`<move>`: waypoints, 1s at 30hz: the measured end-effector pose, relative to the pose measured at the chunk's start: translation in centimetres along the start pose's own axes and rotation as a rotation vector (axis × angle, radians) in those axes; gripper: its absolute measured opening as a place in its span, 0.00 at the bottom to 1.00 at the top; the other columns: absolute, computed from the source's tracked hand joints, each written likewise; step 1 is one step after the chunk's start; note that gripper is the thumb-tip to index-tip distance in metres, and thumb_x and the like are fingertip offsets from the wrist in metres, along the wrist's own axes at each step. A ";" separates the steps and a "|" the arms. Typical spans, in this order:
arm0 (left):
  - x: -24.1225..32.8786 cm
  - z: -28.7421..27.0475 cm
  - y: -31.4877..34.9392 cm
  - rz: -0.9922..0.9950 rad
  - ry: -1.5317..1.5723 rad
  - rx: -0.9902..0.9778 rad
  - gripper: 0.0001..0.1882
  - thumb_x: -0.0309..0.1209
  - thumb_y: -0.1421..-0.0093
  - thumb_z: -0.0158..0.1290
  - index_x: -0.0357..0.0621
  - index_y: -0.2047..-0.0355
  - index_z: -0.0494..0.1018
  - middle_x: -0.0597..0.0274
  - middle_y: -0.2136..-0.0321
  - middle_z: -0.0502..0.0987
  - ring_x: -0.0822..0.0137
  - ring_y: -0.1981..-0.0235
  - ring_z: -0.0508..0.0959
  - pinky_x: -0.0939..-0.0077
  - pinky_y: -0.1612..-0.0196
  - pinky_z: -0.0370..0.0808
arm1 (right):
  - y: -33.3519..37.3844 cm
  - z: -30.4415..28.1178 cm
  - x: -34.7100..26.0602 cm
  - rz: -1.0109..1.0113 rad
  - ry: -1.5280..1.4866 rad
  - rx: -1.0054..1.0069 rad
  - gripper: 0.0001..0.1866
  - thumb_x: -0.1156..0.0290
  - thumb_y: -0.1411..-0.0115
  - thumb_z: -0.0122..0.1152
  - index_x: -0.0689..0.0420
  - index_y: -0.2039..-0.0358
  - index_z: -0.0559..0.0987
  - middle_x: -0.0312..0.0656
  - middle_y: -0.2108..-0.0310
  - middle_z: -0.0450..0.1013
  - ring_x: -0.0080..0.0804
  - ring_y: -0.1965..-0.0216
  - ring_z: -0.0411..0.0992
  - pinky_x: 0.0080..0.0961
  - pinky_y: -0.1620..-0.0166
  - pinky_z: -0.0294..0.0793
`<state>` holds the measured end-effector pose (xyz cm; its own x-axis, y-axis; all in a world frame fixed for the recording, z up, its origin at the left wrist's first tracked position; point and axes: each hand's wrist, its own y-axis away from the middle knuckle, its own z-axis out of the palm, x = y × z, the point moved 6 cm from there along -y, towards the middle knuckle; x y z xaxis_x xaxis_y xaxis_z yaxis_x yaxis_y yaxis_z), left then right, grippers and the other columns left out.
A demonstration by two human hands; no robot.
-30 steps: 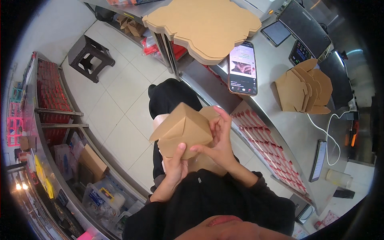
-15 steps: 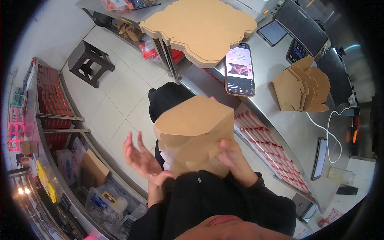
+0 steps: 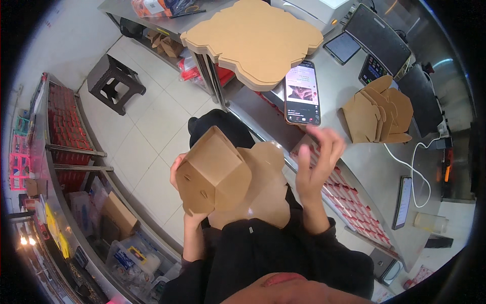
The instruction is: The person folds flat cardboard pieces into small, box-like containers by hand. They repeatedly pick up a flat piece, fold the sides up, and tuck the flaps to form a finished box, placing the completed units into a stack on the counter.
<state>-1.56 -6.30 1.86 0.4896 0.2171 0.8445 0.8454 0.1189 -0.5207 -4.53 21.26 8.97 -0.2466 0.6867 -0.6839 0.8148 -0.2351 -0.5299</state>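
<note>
The left hand [image 3: 194, 221] holds a likely light, stiff yet crushable paperboard box [image 3: 215, 175], best gripped around its sides, 11 o'clock from the torso [image 3: 263, 256], the empty right hand [image 3: 318, 163] loosely spread at the box's 3 o'clock.

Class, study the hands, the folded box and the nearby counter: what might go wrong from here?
The phone lies by the counter's edge, close to the raised right hand, so a stray knock might send it off.
The stack of flat cardboard juts past the edge; a bump could make sheets slide.
Only the left hand holds the box, whose top is open, so it might slip or unfold.
</note>
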 end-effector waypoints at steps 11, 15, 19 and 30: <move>-0.2 1.4 -1.3 -0.194 -0.147 -0.070 0.60 0.28 0.64 0.74 0.47 0.33 0.48 0.54 0.39 0.56 0.54 0.38 0.61 0.60 0.36 0.61 | -2.3 1.0 -1.9 -0.169 -0.002 -0.030 0.12 0.69 0.41 0.62 0.55 0.58 0.84 0.49 0.48 0.66 0.50 0.45 0.63 0.44 0.42 0.60; 1.8 2.2 -1.9 -0.023 -0.345 -0.140 0.58 0.27 0.66 0.73 0.46 0.35 0.53 0.51 0.42 0.61 0.48 0.41 0.64 0.57 0.38 0.62 | -0.7 -0.5 -6.0 -0.357 -0.053 -0.131 0.08 0.78 0.46 0.63 0.57 0.64 0.83 0.42 0.61 0.73 0.42 0.58 0.70 0.37 0.53 0.71; 3.8 3.7 -1.8 0.100 -0.434 -0.274 0.57 0.28 0.69 0.72 0.47 0.36 0.57 0.50 0.44 0.64 0.47 0.43 0.67 0.54 0.42 0.63 | 1.0 1.4 -6.2 -0.227 -0.282 -0.745 0.14 0.80 0.49 0.63 0.58 0.59 0.82 0.46 0.56 0.73 0.46 0.53 0.70 0.40 0.49 0.71; 11.4 12.7 -2.9 0.312 -0.071 -0.518 0.61 0.43 0.60 0.73 0.38 0.30 0.51 0.43 0.37 0.60 0.40 0.36 0.61 0.31 0.33 0.46 | -1.7 -7.2 -2.8 -0.049 -0.190 -0.847 0.38 0.67 0.49 0.69 0.65 0.39 0.67 0.54 0.42 0.67 0.51 0.38 0.64 0.38 0.35 0.61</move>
<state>-1.11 8.12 11.41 0.7309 0.2323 0.6417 0.6667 -0.4442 -0.5985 -1.42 24.71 15.38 -0.3131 0.5386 -0.7822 0.8986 0.4346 -0.0605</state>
